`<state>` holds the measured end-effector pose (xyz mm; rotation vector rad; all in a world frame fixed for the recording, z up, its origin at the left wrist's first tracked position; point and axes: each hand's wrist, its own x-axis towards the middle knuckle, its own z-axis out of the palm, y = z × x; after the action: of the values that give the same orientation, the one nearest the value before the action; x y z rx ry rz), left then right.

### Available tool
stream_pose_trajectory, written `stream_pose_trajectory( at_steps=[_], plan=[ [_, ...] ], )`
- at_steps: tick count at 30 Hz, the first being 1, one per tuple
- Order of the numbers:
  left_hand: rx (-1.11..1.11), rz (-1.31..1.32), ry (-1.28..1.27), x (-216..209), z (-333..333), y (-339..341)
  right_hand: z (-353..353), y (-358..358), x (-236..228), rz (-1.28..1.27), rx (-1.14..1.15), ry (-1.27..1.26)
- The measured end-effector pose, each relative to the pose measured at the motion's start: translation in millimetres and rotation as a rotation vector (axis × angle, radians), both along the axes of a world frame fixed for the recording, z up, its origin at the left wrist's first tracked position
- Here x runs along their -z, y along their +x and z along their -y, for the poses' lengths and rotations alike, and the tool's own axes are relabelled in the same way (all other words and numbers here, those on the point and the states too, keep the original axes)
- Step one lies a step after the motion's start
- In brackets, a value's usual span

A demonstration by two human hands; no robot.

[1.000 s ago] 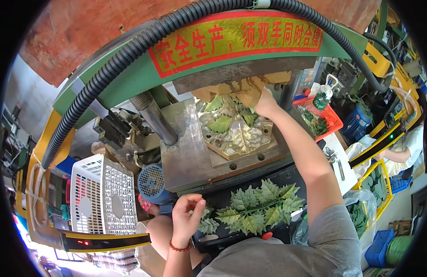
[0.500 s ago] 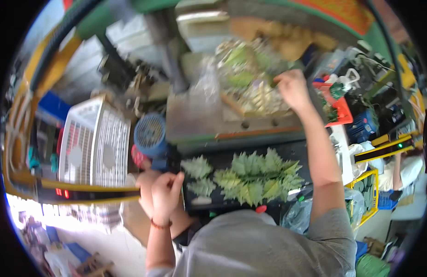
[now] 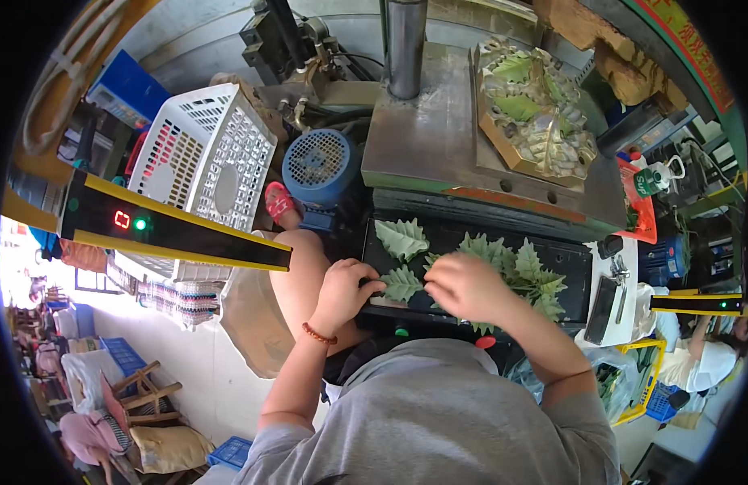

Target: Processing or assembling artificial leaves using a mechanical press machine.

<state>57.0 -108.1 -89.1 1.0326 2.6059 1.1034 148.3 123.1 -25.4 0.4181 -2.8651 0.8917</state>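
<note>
My left hand (image 3: 347, 293), with a beaded bracelet at its wrist, has its thumb and fingertips closed at the left edge of a green toothed leaf (image 3: 402, 284). At that leaf's other side my right hand (image 3: 469, 288) hovers, slightly blurred, its bent fingers apart and nothing visible in them. A paler leaf (image 3: 401, 239) lies just beyond, on the black tray (image 3: 574, 271). Partly hidden behind my right hand is a cluster of similar leaves (image 3: 538, 271). The leaves look artificial. On the machine's metal plate sits a leaf-patterned mould (image 3: 544, 145) with green pieces on it.
Left stand a white plastic basket (image 3: 227, 187) and a blue motor (image 3: 317, 158). A black-and-yellow sensor bar (image 3: 176, 222) crosses at left, another (image 3: 697, 304) at right. The steel press plate (image 3: 426, 137) rises beyond the tray. Metal tools (image 3: 619, 271) lie on a white surface.
My right hand has come back from the mould to the leaves on the tray. My left hand has moved right, onto the leaf's edge. The view has shifted and sharpened.
</note>
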Motion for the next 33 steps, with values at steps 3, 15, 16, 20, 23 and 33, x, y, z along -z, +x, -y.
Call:
stream_pose_trajectory(
  at_steps=[3, 15, 16, 20, 23, 33],
  plan=[
    [0.023, 0.078, 0.031, -0.8, 6.3, -2.0, 16.7, 7.7, 16.4, 0.113, 0.008, 0.072],
    [-0.052, 0.544, 0.142, -46.3, 3.0, 16.6, 32.7, 2.9, 30.3, 0.293, 0.277, -0.491],
    [-0.039, 0.550, 0.150, -45.3, 1.4, 16.3, 31.7, 2.4, 31.6, 0.397, 0.285, -0.560],
    [-0.090, 0.659, 0.285, -31.1, 2.6, 19.0, 37.4, 9.1, 40.1, 0.540, 0.316, -0.890],
    [-0.132, 0.857, 0.534, -33.0, 1.2, 27.3, 37.9, 9.9, 40.9, 0.615, 0.314, -0.971],
    [-0.048, 0.570, 0.429, -15.3, 5.4, 30.4, 40.5, 11.4, 37.4, 0.697, 0.289, -0.988]
  ],
)
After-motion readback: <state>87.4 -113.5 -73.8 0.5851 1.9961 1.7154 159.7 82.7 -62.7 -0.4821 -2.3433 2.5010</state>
